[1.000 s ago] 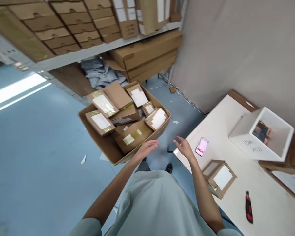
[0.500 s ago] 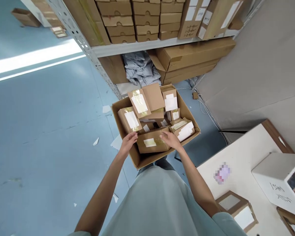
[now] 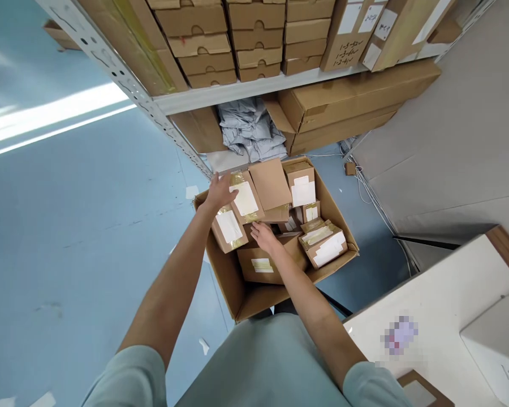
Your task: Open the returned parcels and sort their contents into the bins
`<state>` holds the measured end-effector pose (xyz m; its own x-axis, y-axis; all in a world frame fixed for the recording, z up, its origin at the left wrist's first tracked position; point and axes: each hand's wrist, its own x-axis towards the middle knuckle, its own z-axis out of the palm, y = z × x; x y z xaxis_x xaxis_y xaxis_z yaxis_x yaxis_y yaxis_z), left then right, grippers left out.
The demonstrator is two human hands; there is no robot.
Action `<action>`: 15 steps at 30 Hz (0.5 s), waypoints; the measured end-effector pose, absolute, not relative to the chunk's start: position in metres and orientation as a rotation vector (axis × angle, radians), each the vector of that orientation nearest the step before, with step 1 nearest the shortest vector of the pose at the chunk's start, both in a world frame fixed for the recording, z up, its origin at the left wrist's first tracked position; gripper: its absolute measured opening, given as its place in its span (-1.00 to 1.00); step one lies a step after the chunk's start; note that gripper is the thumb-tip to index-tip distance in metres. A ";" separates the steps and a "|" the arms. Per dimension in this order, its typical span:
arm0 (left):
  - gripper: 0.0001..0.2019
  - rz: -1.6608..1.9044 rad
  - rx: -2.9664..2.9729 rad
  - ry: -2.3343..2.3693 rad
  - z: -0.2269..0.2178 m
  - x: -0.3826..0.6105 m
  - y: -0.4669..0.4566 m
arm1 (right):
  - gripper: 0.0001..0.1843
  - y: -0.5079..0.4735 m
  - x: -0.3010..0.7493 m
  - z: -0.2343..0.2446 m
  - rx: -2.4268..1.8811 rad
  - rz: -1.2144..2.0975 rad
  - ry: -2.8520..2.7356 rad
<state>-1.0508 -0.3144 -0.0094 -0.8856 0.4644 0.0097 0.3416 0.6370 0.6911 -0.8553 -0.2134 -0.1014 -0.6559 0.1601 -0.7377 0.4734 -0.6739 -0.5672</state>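
Observation:
A large open cardboard carton (image 3: 254, 302) stands on the blue floor, filled with several small taped parcels bearing white labels. My left hand (image 3: 219, 191) rests on the far left edge of a labelled parcel (image 3: 246, 198) lying on top, fingers curled over its corner. My right hand (image 3: 263, 235) lies palm down, fingers spread, on the pile just below that parcel, above a bigger brown parcel (image 3: 263, 264). Another labelled parcel (image 3: 229, 227) leans between my two arms.
A metal shelf rack (image 3: 246, 87) with stacked cardboard boxes stands behind the carton; grey bags (image 3: 248, 127) and flat boxes (image 3: 352, 102) lie beneath it. A white table (image 3: 441, 316) with a white foam box (image 3: 498, 350) is at lower right. Cables (image 3: 373, 198) run along the wall.
Both hands have reached farther into the carton: the left moved from the near parcel up to the top labelled parcel, the right shifted from the big parcel to the middle of the pile.

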 end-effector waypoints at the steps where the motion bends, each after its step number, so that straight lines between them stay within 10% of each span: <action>1: -0.25 1.032 0.675 2.697 -0.007 -1.053 -0.310 | -0.80 -0.218 -0.859 -0.102 1.211 -2.444 1.138; 9: -0.60 0.817 0.928 2.740 0.033 -0.957 -0.334 | -0.75 -0.211 -0.777 -0.078 1.365 -2.526 0.995; 15: -0.51 1.073 0.976 2.607 0.047 -0.847 -0.358 | -0.44 -0.161 -0.641 -0.032 1.476 -2.646 1.262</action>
<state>-0.8470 -0.3584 0.0471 -0.7747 0.6250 0.0960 0.5114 0.5300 0.6764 -0.6407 -0.1610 -0.0317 -0.5877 0.4570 -0.6677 0.2315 -0.6957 -0.6800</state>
